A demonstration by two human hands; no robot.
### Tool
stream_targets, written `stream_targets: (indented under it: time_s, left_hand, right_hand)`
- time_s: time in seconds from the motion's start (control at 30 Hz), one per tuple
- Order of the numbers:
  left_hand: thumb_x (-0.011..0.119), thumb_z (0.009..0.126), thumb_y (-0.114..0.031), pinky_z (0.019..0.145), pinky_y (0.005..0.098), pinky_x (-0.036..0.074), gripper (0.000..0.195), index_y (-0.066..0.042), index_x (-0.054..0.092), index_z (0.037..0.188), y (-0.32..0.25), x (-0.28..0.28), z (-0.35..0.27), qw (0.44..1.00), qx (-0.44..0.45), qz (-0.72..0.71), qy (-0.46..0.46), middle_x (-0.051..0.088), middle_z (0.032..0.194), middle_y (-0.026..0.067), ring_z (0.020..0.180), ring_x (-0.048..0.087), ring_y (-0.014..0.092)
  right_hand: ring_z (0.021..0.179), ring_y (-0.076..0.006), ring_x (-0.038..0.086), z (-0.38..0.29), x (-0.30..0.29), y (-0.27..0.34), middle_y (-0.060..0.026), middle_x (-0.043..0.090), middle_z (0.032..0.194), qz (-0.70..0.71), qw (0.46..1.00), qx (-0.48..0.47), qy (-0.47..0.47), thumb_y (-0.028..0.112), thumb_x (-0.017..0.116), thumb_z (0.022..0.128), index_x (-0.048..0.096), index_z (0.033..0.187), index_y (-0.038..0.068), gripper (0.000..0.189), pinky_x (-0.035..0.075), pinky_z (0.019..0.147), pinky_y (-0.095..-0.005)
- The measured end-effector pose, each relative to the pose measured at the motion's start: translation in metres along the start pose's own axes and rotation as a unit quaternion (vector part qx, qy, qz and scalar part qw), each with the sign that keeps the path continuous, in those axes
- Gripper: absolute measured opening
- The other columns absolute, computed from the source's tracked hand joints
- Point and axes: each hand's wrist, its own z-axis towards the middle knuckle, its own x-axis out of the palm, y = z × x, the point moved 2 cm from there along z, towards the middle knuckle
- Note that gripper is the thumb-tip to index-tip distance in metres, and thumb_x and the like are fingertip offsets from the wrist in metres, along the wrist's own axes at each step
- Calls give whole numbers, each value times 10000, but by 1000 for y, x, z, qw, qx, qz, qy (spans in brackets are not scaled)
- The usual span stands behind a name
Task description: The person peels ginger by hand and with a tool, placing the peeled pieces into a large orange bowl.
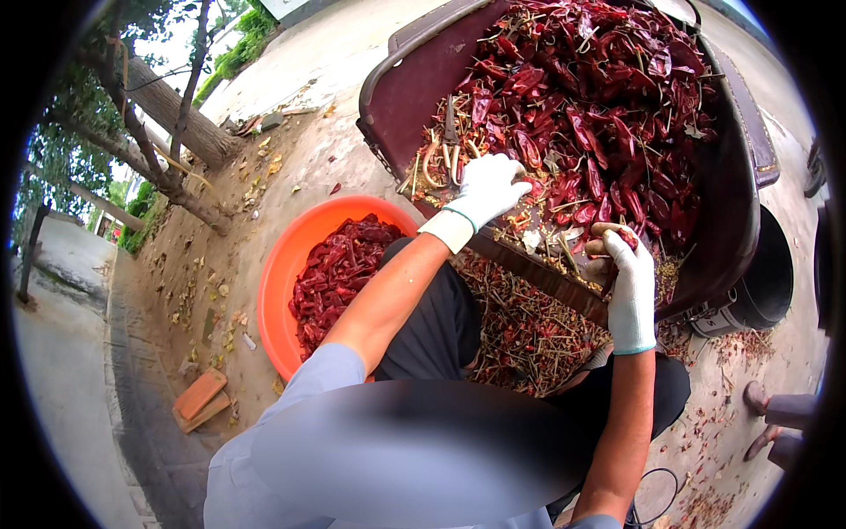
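A heap of dried red chili peppers fills much of a dark maroon bin lying before me. My left hand, in a white knit glove, is over the bin's near left part, fingers bent downward; whether it holds anything is hidden. Beside it, metal scissors with looped handles lie among seeds and stems. My right hand, gloved too, holds a dried red chili pepper at the bin's near edge. To the left, an orange plastic basin contains many red chili pieces.
Stems and scraps cover the ground between my legs. A black bucket stands right of the bin. Another person's feet show at the right edge. Bricks lie at the lower left, and trees stand at the upper left.
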Motion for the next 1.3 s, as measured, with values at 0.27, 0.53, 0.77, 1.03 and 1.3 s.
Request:
stream_targets:
  time_s: [0.27, 0.53, 0.77, 1.03, 1.3]
  left_hand:
    - [699, 855, -317, 797, 386, 540, 225, -129, 740, 970, -4, -7, -15, 992, -17, -94, -82, 721, 940, 64, 879, 699, 243]
    - [759, 800, -285, 762, 353, 558, 240, -78, 738, 919, -82, -41, -74, 966, 104, -231, -51, 733, 912, 75, 822, 714, 215]
    - [782, 841, -195, 669, 286, 542, 190, -21, 732, 898, -78, -1, -120, 915, 46, -398, -49, 714, 796, 81, 694, 677, 126]
    - [592, 882, -225, 841, 431, 532, 263, -141, 741, 1082, -45, 206, -197, 909, 14, -54, 412, 730, 1031, 101, 996, 679, 315]
    - [645, 874, -271, 850, 446, 542, 298, -112, 737, 1109, 8, 289, -209, 905, -197, -101, 362, 720, 1120, 125, 1041, 678, 325]
  right_hand:
    - [623, -43, 548, 2, 2, -3, -43, 674, 855, 11, 1000, 8, 15, 141, 572, 974, 641, 1126, 20, 206, 460, 552, -199]
    - [1022, -137, 645, -3, 16, -5, -112, 627, 1221, 78, 994, -20, 76, 172, 555, 1009, 522, 1378, -6, 411, 571, 832, -267]
    - [720, -78, 625, 1, -16, -9, -55, 678, 938, 65, 997, -31, -7, 126, 618, 975, 638, 1146, 7, 209, 538, 635, -219]
    - [730, -82, 592, -23, -41, 11, -60, 663, 933, 93, 995, -32, -11, 158, 603, 987, 620, 1190, -15, 267, 479, 610, -221]
    - [719, -69, 536, -40, -52, 16, -47, 611, 927, 42, 998, -3, -46, 176, 564, 1011, 565, 1251, -34, 320, 417, 576, -212]
